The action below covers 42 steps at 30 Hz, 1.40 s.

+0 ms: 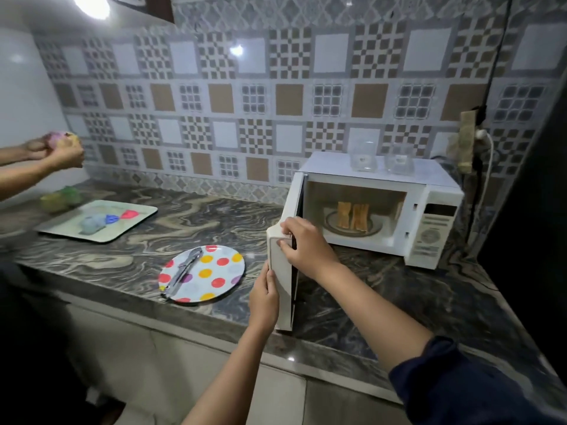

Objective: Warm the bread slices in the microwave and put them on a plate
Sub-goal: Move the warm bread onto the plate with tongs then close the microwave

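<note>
The white microwave oven [368,167] stands at the right of the dark marbled stone desk [214,216] with its white hinged door [285,314] swung out to the left. Both hands are on that door: the left grip [265,297] is curled round the outer edge low down, and the right grip [306,246] is clenched on the top corner, so neither holds bread. The browned bread slices [352,216], at least 2 of them, stand on edge and lean together on a round rimmed dish [329,220] inside the cavity. The round white plate with coloured polka dots [230,269] waits on the desk just left of the door, with a pair of metal tongs [184,271] lying across it. The slices are probably very light and thin, fairly stiff at the crust and soft or crumbly in the middle. If they have been warmed, they may be hot to bare fingers. A gentle pinch across the flat faces near the upper edge seems the safest hold, with the tongs or fingertips. Squeezing hard would likely dent or snap a slice, and because they prop one another, lifting 1 could tip its neighbour.
</note>
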{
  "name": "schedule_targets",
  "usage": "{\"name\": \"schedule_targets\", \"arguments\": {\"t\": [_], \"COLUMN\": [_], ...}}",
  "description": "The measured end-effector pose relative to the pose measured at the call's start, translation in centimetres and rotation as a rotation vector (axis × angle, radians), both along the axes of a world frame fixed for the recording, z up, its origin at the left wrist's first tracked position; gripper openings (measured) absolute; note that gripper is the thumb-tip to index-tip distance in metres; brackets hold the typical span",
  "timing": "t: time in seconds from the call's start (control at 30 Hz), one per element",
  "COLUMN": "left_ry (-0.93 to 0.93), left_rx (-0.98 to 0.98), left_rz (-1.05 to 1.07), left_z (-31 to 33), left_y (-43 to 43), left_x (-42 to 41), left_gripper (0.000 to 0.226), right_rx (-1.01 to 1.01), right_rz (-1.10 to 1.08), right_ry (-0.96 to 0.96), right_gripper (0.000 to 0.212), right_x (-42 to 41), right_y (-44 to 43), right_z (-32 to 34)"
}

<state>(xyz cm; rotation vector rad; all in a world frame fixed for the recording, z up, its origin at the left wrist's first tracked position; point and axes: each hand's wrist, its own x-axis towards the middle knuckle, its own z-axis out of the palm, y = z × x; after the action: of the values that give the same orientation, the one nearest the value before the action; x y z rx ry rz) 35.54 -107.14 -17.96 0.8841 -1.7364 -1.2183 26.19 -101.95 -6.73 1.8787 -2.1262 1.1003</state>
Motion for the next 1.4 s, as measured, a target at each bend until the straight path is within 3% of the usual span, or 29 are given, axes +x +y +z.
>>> {"name": "schedule_targets", "arguments": {"t": [0.2,0.4,0.5,0.73,0.93,1.03,1.17,1.4], "left_ry": [-0.051,-0.036,-0.048,-0.086,-0.257,-0.293,-0.287,-0.304], "left_rx": [-0.117,-0.175,-0.171,-0.132,-0.108,-0.109,-0.018,0.063], "left_rz": [-0.062,-0.176,-0.239,-0.268,-0.328,-0.289,-0.217,0.028], "left_z": [0.0,-0.3,-0.1,0.8,1.1,0.9,0.6,-2.2], "left_y": [-3.5,-6.2,-7.6,-10.3,-12.8,-14.7,-18.3,-25.2], "left_x": [2.8,4.7,5.6,7.3,8.9,10.6,13.6,18.7], "left_gripper": [0.037,0.032,0.030,0.028,0.029,0.039,0.026,0.027], "right_rx": [-0.047,-0.018,-0.005,0.044,0.042,-0.017,-0.010,0.153], "right_rz": [-0.136,-0.245,-0.278,-0.347,-0.382,-0.328,-0.241,-0.231], "right_ry": [-0.061,-0.004,0.054,0.119,0.075,0.058,0.015,-0.261], "right_gripper": [0.008,0.003,0.014,0.011,0.017,0.018,0.020,0.028], "right_x": [4.1,6.9,8.0,10.3,11.9,13.1,14.7,15.6], "right_y": [-2.9,-4.9,-5.7,-7.7,-9.1,-10.4,-14.0,-20.6], "right_z": [-0.8,-0.9,-0.5,0.2,1.3,1.7,0.4,-7.7]}}
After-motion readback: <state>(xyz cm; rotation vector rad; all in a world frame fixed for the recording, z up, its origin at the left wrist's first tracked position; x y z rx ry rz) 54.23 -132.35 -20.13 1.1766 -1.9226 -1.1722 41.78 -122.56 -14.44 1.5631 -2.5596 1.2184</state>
